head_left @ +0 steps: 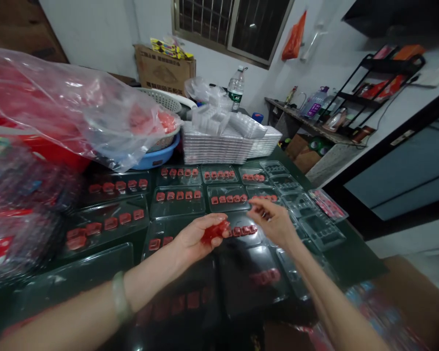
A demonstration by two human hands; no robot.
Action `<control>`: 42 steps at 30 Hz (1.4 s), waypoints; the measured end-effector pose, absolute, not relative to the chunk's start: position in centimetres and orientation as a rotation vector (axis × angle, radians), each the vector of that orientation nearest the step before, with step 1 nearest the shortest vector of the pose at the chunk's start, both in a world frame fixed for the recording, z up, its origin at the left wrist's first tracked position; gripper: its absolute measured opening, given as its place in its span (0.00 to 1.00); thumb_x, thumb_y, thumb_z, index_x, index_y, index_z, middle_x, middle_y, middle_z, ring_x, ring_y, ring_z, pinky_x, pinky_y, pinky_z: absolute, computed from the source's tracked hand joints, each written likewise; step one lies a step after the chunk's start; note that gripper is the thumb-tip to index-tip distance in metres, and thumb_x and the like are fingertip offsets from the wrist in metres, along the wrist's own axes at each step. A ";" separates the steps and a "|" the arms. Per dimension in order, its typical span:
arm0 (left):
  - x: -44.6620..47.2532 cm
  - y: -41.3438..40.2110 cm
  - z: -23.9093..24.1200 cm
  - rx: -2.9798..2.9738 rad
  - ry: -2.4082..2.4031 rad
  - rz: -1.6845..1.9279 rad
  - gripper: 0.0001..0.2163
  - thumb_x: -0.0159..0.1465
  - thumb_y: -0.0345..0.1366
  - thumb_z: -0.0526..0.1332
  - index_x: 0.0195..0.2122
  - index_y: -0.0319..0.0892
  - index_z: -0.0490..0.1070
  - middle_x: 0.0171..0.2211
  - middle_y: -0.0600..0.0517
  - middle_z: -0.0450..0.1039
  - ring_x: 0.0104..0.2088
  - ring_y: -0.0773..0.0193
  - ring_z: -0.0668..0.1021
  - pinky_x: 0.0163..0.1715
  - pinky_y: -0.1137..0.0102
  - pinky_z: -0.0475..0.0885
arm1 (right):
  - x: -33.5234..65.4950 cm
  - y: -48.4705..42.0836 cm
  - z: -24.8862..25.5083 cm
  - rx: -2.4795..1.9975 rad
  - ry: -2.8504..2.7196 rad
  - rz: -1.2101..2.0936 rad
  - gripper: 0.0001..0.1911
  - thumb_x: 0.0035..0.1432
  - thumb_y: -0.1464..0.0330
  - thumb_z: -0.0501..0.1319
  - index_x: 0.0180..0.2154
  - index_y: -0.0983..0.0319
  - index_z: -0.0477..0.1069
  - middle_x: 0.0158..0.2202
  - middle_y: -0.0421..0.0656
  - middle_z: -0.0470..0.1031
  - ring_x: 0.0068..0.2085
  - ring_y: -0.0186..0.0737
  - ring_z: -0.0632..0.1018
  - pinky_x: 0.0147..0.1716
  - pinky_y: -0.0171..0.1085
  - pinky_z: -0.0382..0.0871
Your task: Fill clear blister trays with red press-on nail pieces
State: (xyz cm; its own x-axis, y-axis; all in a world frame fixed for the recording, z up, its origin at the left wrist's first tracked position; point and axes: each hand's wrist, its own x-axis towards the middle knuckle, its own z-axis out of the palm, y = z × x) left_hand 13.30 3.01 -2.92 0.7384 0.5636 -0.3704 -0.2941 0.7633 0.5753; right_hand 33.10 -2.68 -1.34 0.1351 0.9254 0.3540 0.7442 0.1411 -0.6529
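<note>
My left hand [195, 239] is closed round a small heap of red plastic pieces [214, 230], held just above a clear blister tray [241, 239] in the middle of the table. My right hand [272, 222] hovers beside it with fingers bent in a pinch over the row of red pieces [243, 230] set in that tray; whether a piece is between the fingertips I cannot make out. Several more clear trays [177, 195] with rows of red pieces lie spread over the dark table [354, 263]. A pale bangle [120, 297] is on my left wrist.
A large clear plastic bag [69, 107] with red contents bulges at the left over a basket and a blue basin [157, 157]. A stack of empty clear trays [219, 141] stands behind, with a water bottle [236, 90] and a cardboard box [164, 70]. Shelves [380, 83] are at right.
</note>
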 end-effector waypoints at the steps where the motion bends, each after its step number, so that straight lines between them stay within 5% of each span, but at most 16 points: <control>1: 13.5 2.8 -2.9 0.544 0.570 0.520 0.07 0.51 0.28 0.61 0.32 0.37 0.68 0.24 0.50 0.68 0.22 0.70 0.72 0.12 0.81 0.57 | 31.2 -3.4 -1.2 -1.581 -1.644 0.401 0.15 0.50 0.62 0.58 0.41 0.59 0.67 0.29 0.40 0.71 0.26 0.33 0.71 0.25 0.31 0.64; 8: 14.1 1.9 -2.6 0.654 0.625 0.616 0.04 0.52 0.30 0.60 0.29 0.37 0.68 0.22 0.53 0.68 0.19 0.71 0.70 0.12 0.78 0.59 | 27.1 -5.4 -1.7 -1.526 -1.539 0.554 0.08 0.50 0.68 0.58 0.34 0.59 0.71 0.30 0.41 0.72 0.30 0.35 0.71 0.29 0.34 0.64; 17: 14.1 1.4 -2.7 0.662 0.487 0.451 0.07 0.53 0.31 0.60 0.33 0.35 0.69 0.25 0.48 0.70 0.23 0.69 0.72 0.14 0.79 0.58 | 27.2 -5.6 -2.9 -1.199 -0.889 0.993 0.09 0.48 0.66 0.60 0.34 0.62 0.69 0.20 0.37 0.66 0.21 0.30 0.67 0.18 0.30 0.61; 28: 13.8 1.1 -2.5 0.987 0.696 0.593 0.11 0.47 0.39 0.65 0.24 0.37 0.67 0.15 0.54 0.64 0.15 0.73 0.66 0.09 0.79 0.55 | 27.1 -6.0 -3.5 -1.354 -1.073 1.001 0.15 0.47 0.64 0.61 0.38 0.62 0.69 0.25 0.40 0.72 0.23 0.33 0.72 0.21 0.33 0.66; 42: 13.3 0.9 -2.6 1.140 0.761 0.535 0.08 0.48 0.35 0.63 0.24 0.36 0.69 0.14 0.54 0.65 0.13 0.73 0.65 0.08 0.79 0.55 | 27.5 -6.2 -4.3 -1.527 -1.383 0.872 0.11 0.54 0.65 0.52 0.35 0.61 0.69 0.23 0.41 0.72 0.22 0.34 0.73 0.19 0.31 0.65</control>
State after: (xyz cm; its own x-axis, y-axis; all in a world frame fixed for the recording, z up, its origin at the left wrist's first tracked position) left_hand 13.31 0.86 -2.62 0.6402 0.7228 -0.2604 -0.0010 0.3398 0.9405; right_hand 27.46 -6.25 -4.29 0.1357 0.9892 0.0554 0.3758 0.0004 -0.9267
